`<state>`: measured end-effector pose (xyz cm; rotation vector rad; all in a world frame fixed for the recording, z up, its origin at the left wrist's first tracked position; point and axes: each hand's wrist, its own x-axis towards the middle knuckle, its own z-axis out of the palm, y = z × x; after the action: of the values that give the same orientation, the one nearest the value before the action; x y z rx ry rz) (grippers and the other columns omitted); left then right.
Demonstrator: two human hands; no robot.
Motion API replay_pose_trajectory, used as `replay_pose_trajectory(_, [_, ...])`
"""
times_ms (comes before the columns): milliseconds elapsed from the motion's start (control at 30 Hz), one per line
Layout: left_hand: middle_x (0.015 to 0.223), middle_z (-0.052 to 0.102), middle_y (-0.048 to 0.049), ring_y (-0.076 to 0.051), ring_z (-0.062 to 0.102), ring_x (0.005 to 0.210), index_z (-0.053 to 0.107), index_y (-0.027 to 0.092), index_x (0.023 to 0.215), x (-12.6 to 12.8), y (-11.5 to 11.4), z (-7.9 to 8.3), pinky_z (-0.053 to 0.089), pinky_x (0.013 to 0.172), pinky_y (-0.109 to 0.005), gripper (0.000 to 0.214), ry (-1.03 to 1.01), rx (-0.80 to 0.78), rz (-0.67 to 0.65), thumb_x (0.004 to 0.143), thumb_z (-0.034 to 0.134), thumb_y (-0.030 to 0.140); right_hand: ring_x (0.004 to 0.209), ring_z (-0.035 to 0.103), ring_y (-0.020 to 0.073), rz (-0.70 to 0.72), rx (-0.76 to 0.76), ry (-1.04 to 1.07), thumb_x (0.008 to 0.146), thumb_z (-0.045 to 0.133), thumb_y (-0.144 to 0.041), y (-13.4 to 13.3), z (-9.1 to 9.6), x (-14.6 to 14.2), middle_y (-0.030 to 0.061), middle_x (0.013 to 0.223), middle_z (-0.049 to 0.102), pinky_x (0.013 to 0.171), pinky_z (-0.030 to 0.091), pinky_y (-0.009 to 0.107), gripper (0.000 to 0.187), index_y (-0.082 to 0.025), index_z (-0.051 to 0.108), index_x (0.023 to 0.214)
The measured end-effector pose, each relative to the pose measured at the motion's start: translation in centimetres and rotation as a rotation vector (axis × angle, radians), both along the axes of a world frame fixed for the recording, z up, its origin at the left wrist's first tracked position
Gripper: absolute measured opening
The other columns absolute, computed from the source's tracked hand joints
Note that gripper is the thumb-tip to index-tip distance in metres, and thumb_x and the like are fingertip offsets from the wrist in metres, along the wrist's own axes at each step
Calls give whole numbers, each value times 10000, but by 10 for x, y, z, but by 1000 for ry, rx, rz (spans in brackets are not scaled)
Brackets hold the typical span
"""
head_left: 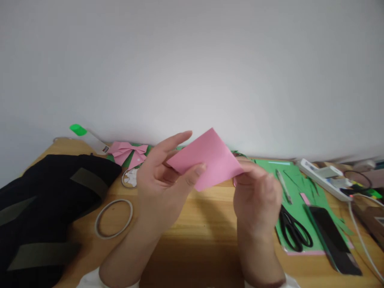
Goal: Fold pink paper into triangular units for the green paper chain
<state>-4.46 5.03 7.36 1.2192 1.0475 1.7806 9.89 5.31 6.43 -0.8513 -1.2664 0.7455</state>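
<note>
A folded piece of pink paper (210, 158) is held up above the wooden table (198, 236) between both hands. My left hand (163, 188) pinches its left edge, thumb on the front and fingers behind. My right hand (256, 196) grips the paper's right corner, fingers curled around it.
A black bag (42, 208) lies at the left, with a ring of tape (114, 219) beside it. A pink paper bow (127, 152) sits at the back. To the right are green paper (295, 192), black scissors (294, 230), a pen (283, 184), a dark phone (334, 238) and a white power strip (325, 178).
</note>
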Motion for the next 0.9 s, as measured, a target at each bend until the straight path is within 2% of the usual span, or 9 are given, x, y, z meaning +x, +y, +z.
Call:
replay_pose_trajectory(67, [912, 741, -10, -152, 706, 723, 721, 332, 1133, 3, -1, 0, 626, 595, -223, 448, 9, -35, -11, 722, 822, 186, 609, 610, 165, 51, -38, -54, 884, 633, -480, -2, -2, -2, -1, 677, 689, 597, 501, 321, 279, -267, 740, 738])
replay_pose_trajectory(167, [943, 732, -10, -126, 702, 751, 735, 303, 1100, 7, -2, 1, 617, 626, -180, 402, 26, -68, -1, 724, 817, 185, 511, 512, 103, -29, -91, -111, 866, 698, -278, -5, -5, -6, -54, 555, 587, 528, 438, 256, 244, -253, 693, 623])
replay_pose_trajectory(233, [916, 733, -4, -118, 699, 741, 736, 290, 1097, 7, -1, 1, 610, 621, -166, 396, 30, -61, -3, 723, 817, 186, 499, 491, 97, -46, -100, -144, 846, 715, -241, -6, -5, -6, -59, 523, 554, 505, 418, 246, 246, -245, 695, 601])
replay_pose_trajectory(367, [878, 725, 3, -114, 690, 712, 736, 283, 1097, 6, 0, 0, 603, 604, -171, 394, 45, -44, 21, 727, 806, 168, 549, 583, 132, 90, -143, -200, 845, 705, -230, -5, -1, -2, -28, 607, 679, 532, 465, 268, 149, -243, 772, 713])
replay_pose_trajectory(467, [871, 720, 9, -99, 676, 674, 734, 281, 1095, 6, 1, 0, 597, 599, -169, 402, 50, -40, 50, 725, 793, 136, 579, 630, 153, 183, -192, -231, 820, 718, -214, -3, 4, -1, -4, 638, 716, 553, 500, 282, 123, -215, 775, 711])
replay_pose_trajectory(567, [872, 722, 5, -94, 669, 649, 737, 270, 1087, 7, 1, 2, 585, 567, -159, 402, 74, -58, 73, 716, 788, 125, 591, 648, 164, 225, -220, -263, 816, 710, -212, -2, 9, -2, 5, 598, 698, 567, 522, 292, 168, -194, 749, 654])
replay_pose_trajectory(667, [852, 723, 7, -92, 665, 635, 744, 268, 1066, 6, 1, 3, 568, 535, -145, 390, 92, -45, 97, 706, 794, 127, 572, 650, 158, 266, -185, -295, 844, 674, -212, -2, 12, -2, 10, 579, 690, 538, 515, 280, 210, -186, 736, 645])
replay_pose_trajectory(800, [859, 723, 3, -103, 670, 655, 744, 273, 1065, 4, 1, 2, 579, 554, -164, 401, 92, -44, 93, 693, 803, 134, 534, 627, 146, 264, -159, -365, 841, 685, -221, -2, 12, 0, 2, 555, 672, 496, 480, 264, 193, -188, 740, 658])
replay_pose_trajectory(900, [858, 723, -7, -114, 673, 666, 739, 262, 1080, 3, 2, 1, 583, 559, -177, 402, 106, -60, 74, 701, 797, 142, 560, 619, 154, 244, -189, -360, 802, 719, -209, -1, 12, 0, -8, 532, 642, 529, 493, 280, 204, -193, 709, 598])
